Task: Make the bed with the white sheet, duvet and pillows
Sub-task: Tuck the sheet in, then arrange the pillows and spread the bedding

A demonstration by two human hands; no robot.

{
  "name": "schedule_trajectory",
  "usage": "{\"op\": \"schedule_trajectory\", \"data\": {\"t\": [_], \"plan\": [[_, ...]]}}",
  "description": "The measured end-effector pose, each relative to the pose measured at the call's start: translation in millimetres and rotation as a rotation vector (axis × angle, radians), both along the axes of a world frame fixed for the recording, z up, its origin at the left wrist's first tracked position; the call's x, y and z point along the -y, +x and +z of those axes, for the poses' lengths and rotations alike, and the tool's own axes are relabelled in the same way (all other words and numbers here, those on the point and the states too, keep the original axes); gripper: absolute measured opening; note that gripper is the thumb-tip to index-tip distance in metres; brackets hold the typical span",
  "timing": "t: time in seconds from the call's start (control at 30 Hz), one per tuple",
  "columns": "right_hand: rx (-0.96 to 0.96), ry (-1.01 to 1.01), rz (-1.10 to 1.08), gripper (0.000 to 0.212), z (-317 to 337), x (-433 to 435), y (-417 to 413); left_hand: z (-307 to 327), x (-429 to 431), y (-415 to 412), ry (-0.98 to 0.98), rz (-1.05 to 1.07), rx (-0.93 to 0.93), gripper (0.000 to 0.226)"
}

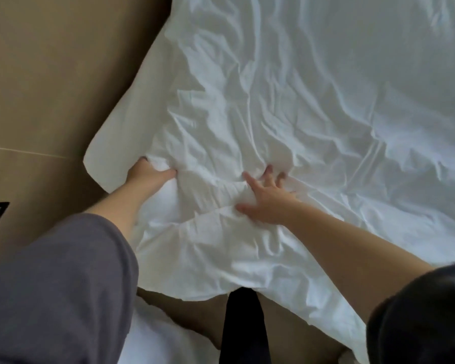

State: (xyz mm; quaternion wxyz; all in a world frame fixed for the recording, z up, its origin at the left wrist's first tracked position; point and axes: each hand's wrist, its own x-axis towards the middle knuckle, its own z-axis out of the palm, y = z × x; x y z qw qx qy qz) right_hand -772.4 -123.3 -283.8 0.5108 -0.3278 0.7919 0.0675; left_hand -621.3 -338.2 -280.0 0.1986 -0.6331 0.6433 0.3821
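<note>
Head view: 2 bare arms reach out over a bed covered in white cloth.
White sheet [313, 106]: very wrinkled, spread over most of the bed, with its near edge hanging toward the person.
Left hand [149, 176]: closed, pinching a bunch of the white sheet near its left corner.
Right hand [267, 199]: open, fingers spread wide, pressing flat on the white sheet just beside the left hand.
Sleeves: a gray sleeve [58, 285] on the left arm, a dark sleeve [420, 319] on the right arm.
Floor [50, 74]: brown, to the left of the bed.
</note>
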Motion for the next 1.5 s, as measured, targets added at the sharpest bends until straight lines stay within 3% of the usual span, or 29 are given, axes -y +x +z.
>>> {"op": "schedule_trajectory", "data": {"t": [0.13, 0.23, 0.33, 0.47, 0.53, 0.6, 0.7, 0.8, 0.87, 1.0, 1.17, 1.3, 1.37, 1.43, 1.5], "plan": [[0.014, -0.045, -0.043, 0.089, 6, 19, 8, 34, 43, -35, -0.393, -0.133, -0.048, 0.025], [-0.024, -0.274, -0.053, 0.08, 29, 47, -1, 72, 82, -60, -0.714, -0.242, -0.049, 0.022], [-0.081, -0.364, -0.034, 0.074, 44, 71, -21, 77, 106, -64, -0.852, -0.32, 0.036, 0.035], [-0.2, -0.288, 0.017, 0.068, 34, 66, -59, 49, 91, -82, -0.695, -0.47, 0.148, 0.08], [-0.242, -0.288, -0.018, 0.061, 31, 62, -73, 38, 72, -103, -0.559, -0.604, 0.042, 0.078], [-0.425, -0.35, -0.037, 0.05, 32, 62, -87, 30, 56, -126, -0.465, -0.674, -0.012, 0.073], [-0.651, -0.347, -0.084, 0.052, 27, 64, -116, 19, 48, -150, -0.385, -0.596, 0.083, 0.082], [-0.506, -0.17, -0.18, 0.078, 12, 62, -151, 10, 50, -167, -0.445, -0.683, 0.299, 0.091], [-0.389, -0.108, -0.168, 0.09, 3, 69, -172, 5, 58, -181, -0.4, -0.743, 0.327, 0.098], [-0.263, -0.053, -0.237, 0.108, -11, 88, -203, -11, 74, -198, -0.127, -0.643, 0.326, 0.123], [-0.291, 0.095, -0.226, 0.137, -52, 104, -220, -47, 79, -199, -0.207, -0.615, 0.343, 0.14], [-0.265, 0.082, -0.288, 0.153, -77, 123, -245, -55, 108, -218, 0.007, -0.39, 0.198, 0.149], [-0.227, 0.11, -0.254, 0.155, -83, 128, -258, -50, 124, -233, 0.026, -0.159, 0.031, 0.14], [-0.167, 0.151, -0.192, 0.158, -77, 131, -267, -39, 131, -253, -0.122, 0.185, -0.265, 0.105], [-0.113, 0.211, -0.157, 0.156, -67, 138, -275, -30, 132, -276, -0.222, 0.372, -0.379, 0.089]]}}
